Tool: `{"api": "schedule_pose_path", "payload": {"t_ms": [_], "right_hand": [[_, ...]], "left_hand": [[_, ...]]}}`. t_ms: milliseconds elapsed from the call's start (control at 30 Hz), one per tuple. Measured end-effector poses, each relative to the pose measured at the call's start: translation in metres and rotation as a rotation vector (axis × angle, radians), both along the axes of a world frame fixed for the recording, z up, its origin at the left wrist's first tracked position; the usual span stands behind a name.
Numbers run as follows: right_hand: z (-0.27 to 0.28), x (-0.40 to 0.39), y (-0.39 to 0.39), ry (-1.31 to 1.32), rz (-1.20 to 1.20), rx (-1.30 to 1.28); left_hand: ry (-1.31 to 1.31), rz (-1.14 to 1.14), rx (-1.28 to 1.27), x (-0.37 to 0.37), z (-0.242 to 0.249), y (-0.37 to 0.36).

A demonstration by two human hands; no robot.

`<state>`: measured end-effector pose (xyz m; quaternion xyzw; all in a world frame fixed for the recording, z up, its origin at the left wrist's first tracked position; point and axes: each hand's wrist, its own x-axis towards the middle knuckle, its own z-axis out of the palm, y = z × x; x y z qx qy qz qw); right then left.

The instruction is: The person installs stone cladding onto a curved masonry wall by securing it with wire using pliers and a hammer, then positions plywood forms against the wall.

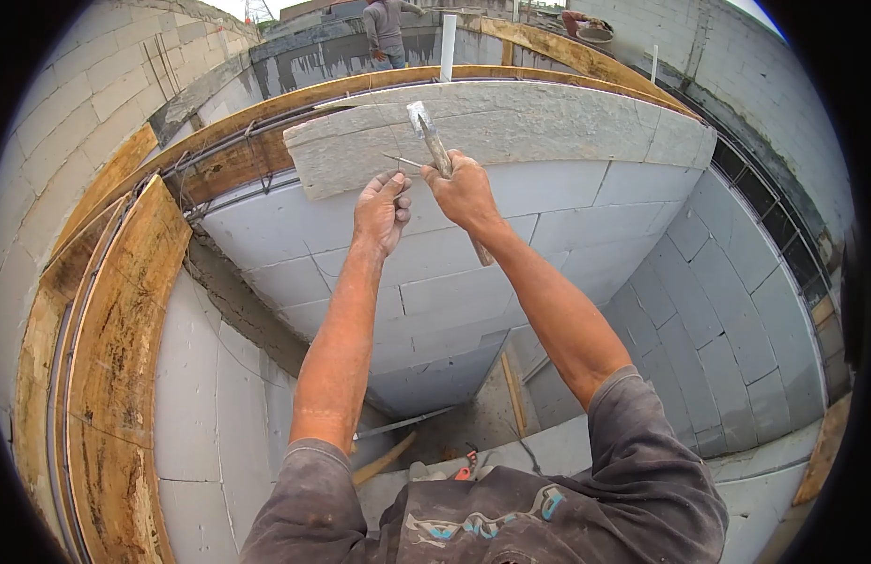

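Head view: hammer [436, 148] wrapped by right grip [462, 193], head up before grey board [567, 122]. Left grip [383, 211] pinched closed beside thin rod [407, 162]; contact cannot be told. Rod best steadied, hammer held clear of left grip.

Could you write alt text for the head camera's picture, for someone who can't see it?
A person's right hand holds a hammer in front of a long grey board, with the half-curled left hand raised close beside it. Below the board is a pale block wall; another person stands in the background.
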<state>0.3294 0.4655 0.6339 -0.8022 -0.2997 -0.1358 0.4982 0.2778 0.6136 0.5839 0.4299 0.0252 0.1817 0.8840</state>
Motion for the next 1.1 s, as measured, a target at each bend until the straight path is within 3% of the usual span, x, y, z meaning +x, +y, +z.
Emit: {"api": "schedule_pose_path", "payload": {"t_ms": [133, 233, 467, 667, 867, 967, 1100], "right_hand": [[0.005, -0.004, 0.0, 0.031, -0.005, 0.033], [0.005, 0.002, -0.004, 0.052, 0.025, 0.033], [0.023, 0.017, -0.018, 0.532, 0.396, 0.262], [0.033, 0.028, -0.037, 0.539, 0.395, 0.112], [0.035, 0.037, -0.031, 0.234, 0.164, -0.207], [0.031, 0.031, -0.029, 0.245, 0.098, -0.154], [0.021, 0.024, -0.031, 0.559, 0.298, 0.157]], "left_hand": [[0.053, 0.101, 0.202, 0.005, 0.002, 0.004], [0.134, 0.31, 0.601, 0.012, 0.009, 0.012], [-0.006, 0.116, 0.524, 0.048, 0.008, 0.031], [0.023, 0.087, 0.777, 0.05, 0.039, 0.068], [-0.023, 0.255, 1.021, 0.022, 0.072, 0.063], [-0.027, 0.242, 1.035, -0.013, 0.069, 0.034], [0.049, 0.287, 0.974, -0.033, 0.022, 0.005]]}}
